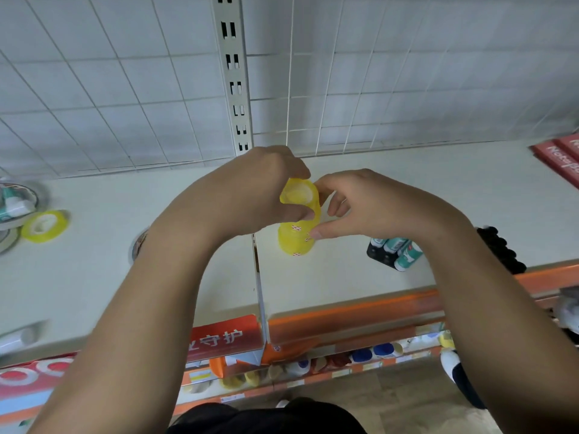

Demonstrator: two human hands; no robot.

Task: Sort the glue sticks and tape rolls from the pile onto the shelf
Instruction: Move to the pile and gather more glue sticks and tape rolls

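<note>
A tall stack of yellow tape rolls (297, 236) stands on the white shelf (344, 277), just right of the shelf divider. My left hand (263, 189) pinches the top roll of the stack between thumb and fingers. My right hand (369, 208) pinches the stack lower down from the right side. A single yellow tape roll (45, 226) lies flat at the far left. Several glue sticks (396, 250) with teal labels and black caps lie bunched to the right of the stack.
Larger tape rolls (15, 202) sit at the left edge. Red notebooks (560, 161) lie at the back right. A wire grid back panel (125, 89) rises behind the shelf. Lower shelves with goods (297, 368) show below the orange front rail.
</note>
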